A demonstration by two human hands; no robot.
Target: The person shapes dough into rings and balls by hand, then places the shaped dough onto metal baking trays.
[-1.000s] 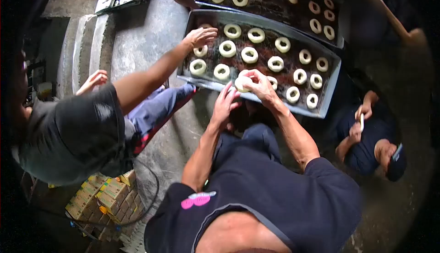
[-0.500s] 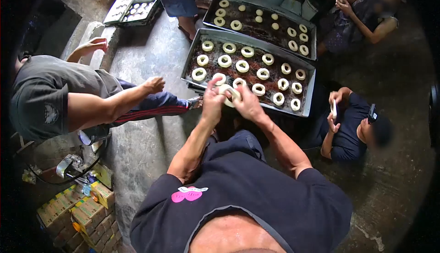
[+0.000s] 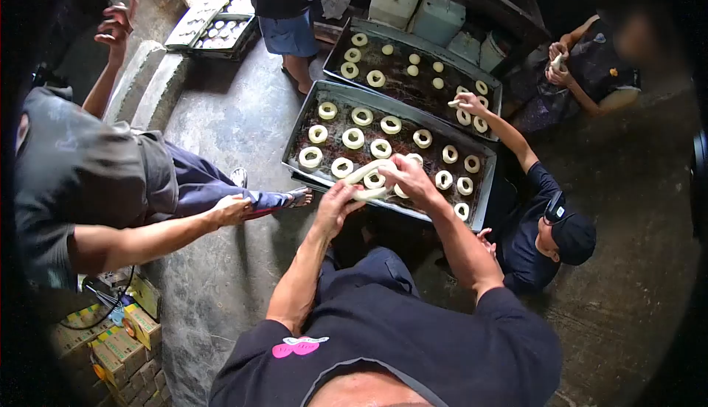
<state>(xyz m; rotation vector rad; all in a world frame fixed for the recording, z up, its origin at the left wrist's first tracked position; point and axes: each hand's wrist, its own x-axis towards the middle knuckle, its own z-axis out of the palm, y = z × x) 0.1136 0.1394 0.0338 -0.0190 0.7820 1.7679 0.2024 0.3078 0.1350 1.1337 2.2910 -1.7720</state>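
Observation:
A pale dough ring [image 3: 382, 166], pulled out into a long loop, spans my two hands above the front edge of the near tray. My left hand [image 3: 335, 208] is closed on the loop's left end. The other end is gripped by the fingers of my right hand [image 3: 414, 180]. Beneath and beyond them, the near metal tray [image 3: 485, 202] carries rows of dough rings, among them one ring [image 3: 310, 158] at the front left. My hands and the stretched loop partly cover the front row.
Behind the near tray lies a second tray [image 3: 402, 86] with rings and dough balls. A co-worker's hand [image 3: 467, 102] reaches over it from the right, holding dough. Another person [image 3: 96, 164] stands at left. Boxes [image 3: 122, 352] are stacked lower left; more trays [image 3: 221, 31] lie at the back.
My hands have moved apart, and the dough between them is longer. The co-worker at right has stretched an arm over the far tray. The person at left has raised one hand.

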